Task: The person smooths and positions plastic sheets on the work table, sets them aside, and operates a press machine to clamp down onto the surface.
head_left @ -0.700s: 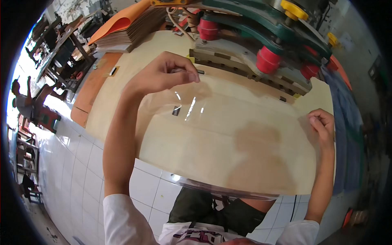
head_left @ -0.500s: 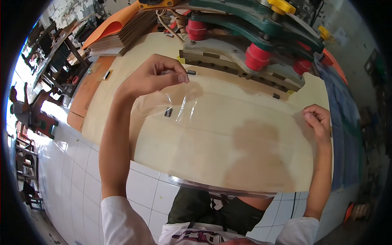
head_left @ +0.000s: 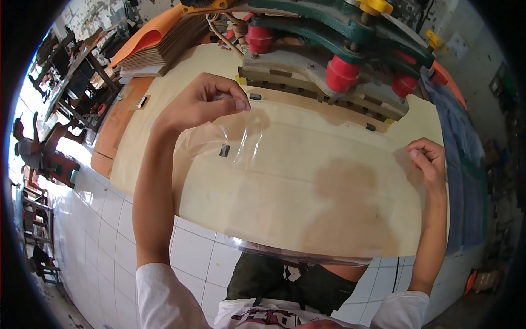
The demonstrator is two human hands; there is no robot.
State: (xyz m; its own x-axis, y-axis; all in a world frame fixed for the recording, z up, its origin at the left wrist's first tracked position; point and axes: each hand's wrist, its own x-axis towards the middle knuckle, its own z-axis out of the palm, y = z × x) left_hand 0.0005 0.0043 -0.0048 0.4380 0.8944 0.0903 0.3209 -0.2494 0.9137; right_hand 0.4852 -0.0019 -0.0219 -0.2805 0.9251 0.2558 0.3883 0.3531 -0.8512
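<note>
A sheet of clear plastic film (head_left: 251, 143) lies over the pale tabletop (head_left: 246, 203), its folds glinting below my left hand. My left hand (head_left: 211, 101) pinches the film's far left part, thumb against curled fingers. On the right side of the table, my right hand (head_left: 428, 159) is closed in a pinch at the film's right edge; the bit between its fingers is hardly visible. The film's near part hangs at the table's front edge above my lap. Beyond the hands stands a green press (head_left: 329, 33) with red insulators (head_left: 342, 75) and a long metal bar (head_left: 296, 85), raised off the table.
Small dark blocks sit on the tabletop: one (head_left: 224, 150) near the folds, another (head_left: 371, 127) below the bar's right end. A stack of brown sheets (head_left: 159, 55) with an orange sheet stands at the far left. Blue film (head_left: 466, 164) hangs on the right. Another person (head_left: 35, 145) sits far left.
Both hands stay almost in place with the film. The view has shifted slightly, and the seated person at the far left has moved a little.
</note>
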